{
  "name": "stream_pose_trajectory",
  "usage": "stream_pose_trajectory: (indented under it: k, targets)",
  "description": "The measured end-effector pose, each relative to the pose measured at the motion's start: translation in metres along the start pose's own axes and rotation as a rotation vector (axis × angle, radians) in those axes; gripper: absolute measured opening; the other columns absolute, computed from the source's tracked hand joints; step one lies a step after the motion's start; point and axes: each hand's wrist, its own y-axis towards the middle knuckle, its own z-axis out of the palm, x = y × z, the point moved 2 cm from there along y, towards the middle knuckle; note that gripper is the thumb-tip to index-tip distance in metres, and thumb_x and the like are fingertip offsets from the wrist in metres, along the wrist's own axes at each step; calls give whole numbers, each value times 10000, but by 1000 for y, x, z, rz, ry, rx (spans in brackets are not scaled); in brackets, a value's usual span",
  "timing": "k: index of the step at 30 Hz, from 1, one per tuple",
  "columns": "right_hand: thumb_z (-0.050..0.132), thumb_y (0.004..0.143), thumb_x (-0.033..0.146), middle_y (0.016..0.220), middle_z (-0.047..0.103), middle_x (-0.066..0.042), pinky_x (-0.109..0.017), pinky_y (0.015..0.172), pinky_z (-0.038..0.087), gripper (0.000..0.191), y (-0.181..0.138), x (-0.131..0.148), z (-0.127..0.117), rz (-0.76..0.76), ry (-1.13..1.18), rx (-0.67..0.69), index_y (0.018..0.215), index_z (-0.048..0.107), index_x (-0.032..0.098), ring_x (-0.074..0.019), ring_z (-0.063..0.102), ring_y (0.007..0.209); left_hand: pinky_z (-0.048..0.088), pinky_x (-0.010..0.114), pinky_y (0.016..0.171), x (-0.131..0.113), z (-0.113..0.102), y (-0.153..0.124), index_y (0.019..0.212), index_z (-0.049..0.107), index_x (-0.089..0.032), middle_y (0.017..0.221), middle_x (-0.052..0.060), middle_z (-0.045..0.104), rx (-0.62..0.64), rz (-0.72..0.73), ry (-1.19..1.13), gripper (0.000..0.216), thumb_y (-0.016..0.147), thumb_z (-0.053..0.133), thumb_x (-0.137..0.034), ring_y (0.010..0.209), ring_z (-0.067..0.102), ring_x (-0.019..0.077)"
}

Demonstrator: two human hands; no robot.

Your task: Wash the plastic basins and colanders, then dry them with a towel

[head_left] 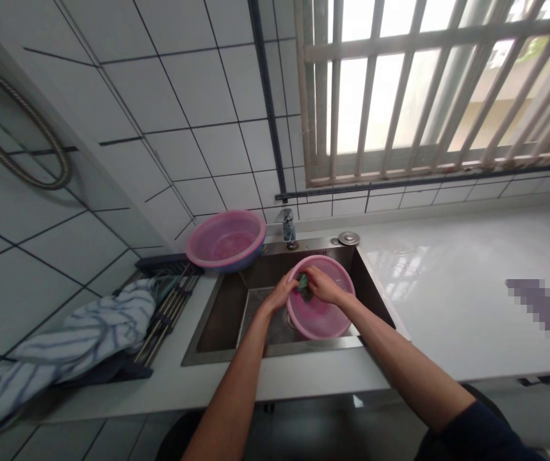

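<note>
A pink plastic basin (321, 318) stands in the steel sink (217, 323), toward its right side. Over this basin, both of my hands are closed on a small bunch of green leaves (305, 289). My left hand (282, 292) comes in across the basin's left rim, with its fingertips at the left of the leaves. From the right, my right hand (321, 285) reaches inside the rim and pinches the leaves from above. Parts of the fingers and leaves are hidden or too small to make out. What kind of leaf it is does not show.
A second pink basin (229, 240) sits over the sink's back left corner. Behind the sink stands a faucet (289, 230), with a round metal drain strainer (349, 238) to its right. A striped towel (92, 330) lies on a folding rack (169, 314). White counter (447, 288) extends right.
</note>
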Motion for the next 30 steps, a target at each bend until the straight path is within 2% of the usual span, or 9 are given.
stream_pose_trajectory:
  k: [5, 8, 12, 14, 17, 19, 21, 25, 30]
  targets:
    - [676, 845, 89, 1157, 733, -152, -347, 962, 494, 301, -2, -14, -16, 183, -183, -6, 1144, 687, 127, -251, 675, 1051, 323, 493, 1252, -8, -1, -3, 1408, 644, -148, 1480, 123, 638, -11, 16, -41, 625, 799, 613, -287, 1402, 545, 341]
    - [807, 812, 210, 1014, 743, -120, -304, 792, 489, 317, -6, -7, -12, 292, -165, -35, 1091, 679, 130, -220, 667, 852, 319, 500, 1253, -13, 0, -6, 1379, 673, -160, 1461, 120, 655, -35, 8, -122, 590, 816, 648, -335, 1410, 538, 351]
    - [773, 837, 237, 958, 744, -87, -272, 727, 456, 242, -6, 15, -1, 286, -8, -112, 1053, 699, 157, -185, 637, 781, 364, 520, 1218, -18, 5, -9, 1356, 698, -159, 1384, 142, 706, 9, -26, -276, 598, 826, 718, -435, 1394, 555, 376]
    - [719, 877, 285, 899, 737, -62, -254, 686, 449, 186, -6, 23, 7, 214, 170, 17, 1018, 718, 164, -169, 628, 736, 397, 525, 1190, -18, 5, -8, 1312, 720, -152, 1338, 148, 729, -15, -44, -292, 588, 817, 728, -470, 1346, 593, 381]
    - [671, 899, 403, 720, 665, -12, -239, 594, 415, 257, -8, 21, 13, 157, 364, 350, 897, 719, 151, -144, 571, 611, 390, 505, 1200, -15, -3, -5, 1300, 716, -166, 1381, 126, 708, -139, 3, -247, 566, 808, 708, -444, 1332, 602, 357]
    - [705, 852, 417, 663, 620, 14, -229, 563, 379, 272, -12, 10, 11, 180, 344, 480, 843, 720, 145, -126, 522, 572, 370, 485, 1218, -11, -9, -2, 1348, 680, -174, 1441, 112, 670, -242, 49, -217, 587, 804, 674, -395, 1369, 573, 339]
    - [745, 798, 377, 652, 605, 30, -220, 557, 355, 239, -14, -2, 7, 240, 260, 515, 829, 732, 141, -110, 486, 569, 361, 474, 1224, -6, -14, 0, 1392, 643, -166, 1474, 112, 643, -316, 73, -193, 625, 797, 643, -359, 1393, 550, 331]
    - [779, 773, 365, 639, 580, 35, -216, 560, 374, 240, -15, -5, 10, 302, 247, 486, 799, 708, 137, -104, 480, 575, 363, 461, 1218, 1, -13, 2, 1413, 622, -170, 1469, 112, 639, -327, 81, -158, 633, 811, 617, -366, 1386, 549, 320]
    - [747, 825, 540, 905, 675, -29, -269, 671, 538, 458, -8, 23, 20, 286, 718, 278, 1080, 677, 166, -137, 616, 678, 344, 474, 1223, 2, -3, 1, 1330, 675, -169, 1378, 117, 680, -208, 64, -21, 540, 836, 613, -379, 1329, 576, 316]
